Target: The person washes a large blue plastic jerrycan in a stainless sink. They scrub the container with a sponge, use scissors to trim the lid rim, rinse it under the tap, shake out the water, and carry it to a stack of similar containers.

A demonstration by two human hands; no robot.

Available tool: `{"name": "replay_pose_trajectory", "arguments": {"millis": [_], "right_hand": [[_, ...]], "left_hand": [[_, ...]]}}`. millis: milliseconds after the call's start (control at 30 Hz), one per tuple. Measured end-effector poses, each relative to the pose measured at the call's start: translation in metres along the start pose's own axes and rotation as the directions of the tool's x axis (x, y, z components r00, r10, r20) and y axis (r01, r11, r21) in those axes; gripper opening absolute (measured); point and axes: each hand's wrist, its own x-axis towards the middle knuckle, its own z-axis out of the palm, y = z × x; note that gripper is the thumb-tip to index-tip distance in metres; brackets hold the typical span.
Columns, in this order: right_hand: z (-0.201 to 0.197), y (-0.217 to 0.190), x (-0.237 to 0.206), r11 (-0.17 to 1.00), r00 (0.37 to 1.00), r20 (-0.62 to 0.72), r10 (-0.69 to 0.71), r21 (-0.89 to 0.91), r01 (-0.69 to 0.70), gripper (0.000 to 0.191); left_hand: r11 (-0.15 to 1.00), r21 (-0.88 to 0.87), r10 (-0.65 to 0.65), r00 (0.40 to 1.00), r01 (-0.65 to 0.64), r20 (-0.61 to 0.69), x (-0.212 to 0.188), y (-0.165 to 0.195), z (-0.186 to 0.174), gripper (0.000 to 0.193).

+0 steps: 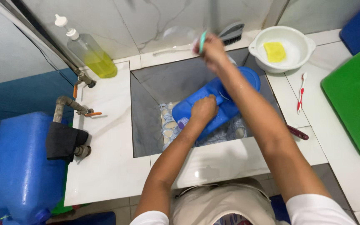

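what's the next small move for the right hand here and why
Probably bring the right hand, raised and blurred with a green-handled brush, down onto the blue container. The left hand already steadies it in the sink, over clear bottles.

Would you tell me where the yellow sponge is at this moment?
In the head view, the yellow sponge lies inside the white basin on the counter at the upper right, beyond the sink and right of the dark brush.

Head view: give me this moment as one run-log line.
left hand: pressing blue container in sink | right hand: raised, gripping teal-handled tool | yellow sponge: in white bowl
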Motion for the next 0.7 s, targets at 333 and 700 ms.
{"name": "replay_pose_trajectory", "arguments": {"millis": [333, 700], "right_hand": [[-0.254, -0.094, 0.003, 0.534, 0.877, -0.415, -0.24, 0.699, 0.477, 0.012], [-0.332, -0.048, -0.088, 0.529, 0.89, -0.428, -0.158, 0.724, 0.442, 0.016]], "left_hand": [[0.999, -0.023, -0.045, 0.99, 0.043, -0.133, -0.029, -0.1, -0.051, 0.032], [0.792, -0.261, -0.608, 0.746, 0.551, -0.272, -0.005, -0.138, -0.04, 0.036]]}}
